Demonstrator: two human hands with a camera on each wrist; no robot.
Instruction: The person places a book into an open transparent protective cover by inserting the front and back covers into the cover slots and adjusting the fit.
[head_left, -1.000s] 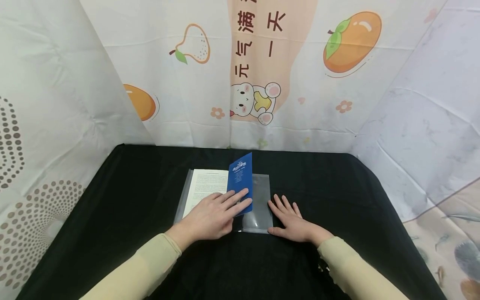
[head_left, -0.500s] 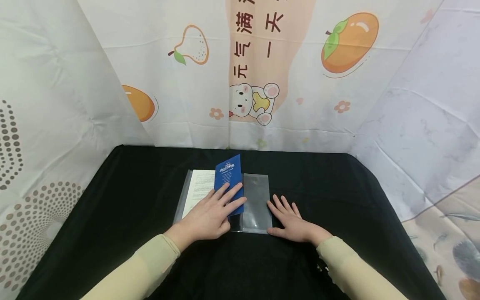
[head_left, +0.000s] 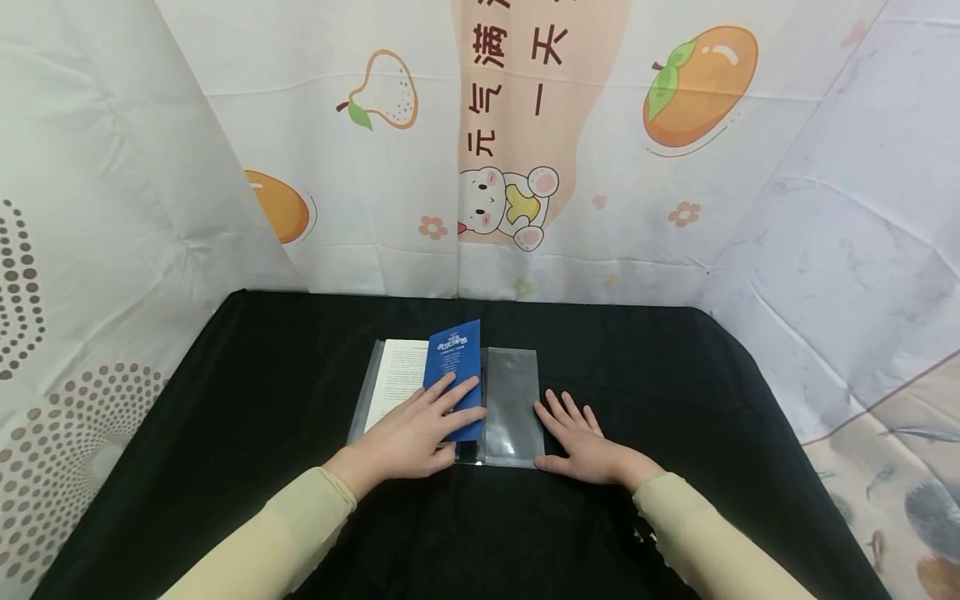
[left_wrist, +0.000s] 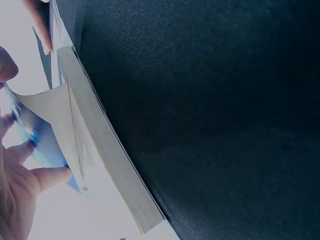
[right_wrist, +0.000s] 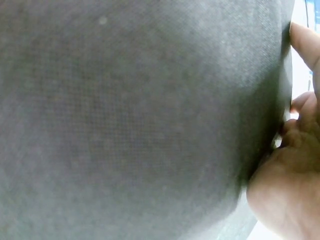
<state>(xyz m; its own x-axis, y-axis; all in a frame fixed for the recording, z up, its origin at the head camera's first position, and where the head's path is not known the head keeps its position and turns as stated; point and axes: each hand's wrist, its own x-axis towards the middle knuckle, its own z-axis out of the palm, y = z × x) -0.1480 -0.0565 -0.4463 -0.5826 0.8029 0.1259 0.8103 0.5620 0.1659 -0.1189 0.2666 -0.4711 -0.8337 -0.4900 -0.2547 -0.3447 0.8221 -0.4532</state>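
A book lies open in a clear plastic cover (head_left: 512,417), with a printed page (head_left: 397,371) showing at left in the head view. Over its right part leans the blue book cover (head_left: 454,358), bearing white lettering. My left hand (head_left: 408,433) rests on that blue cover with fingers extended and spread; its thumb is near the lower edge. In the left wrist view the blue cover curves above the page block (left_wrist: 110,145). My right hand (head_left: 581,446) lies flat, fingers spread, its fingertips at the plastic cover's right edge.
A black cloth (head_left: 240,467) covers the table under the book. Behind it hangs a white curtain (head_left: 585,275) printed with fruit and a bear, and more pale curtains flank both sides.
My left hand has shifted slightly left, and the blue cover has moved left and lower toward the page. More of the clear plastic shows. The right hand stays in place.
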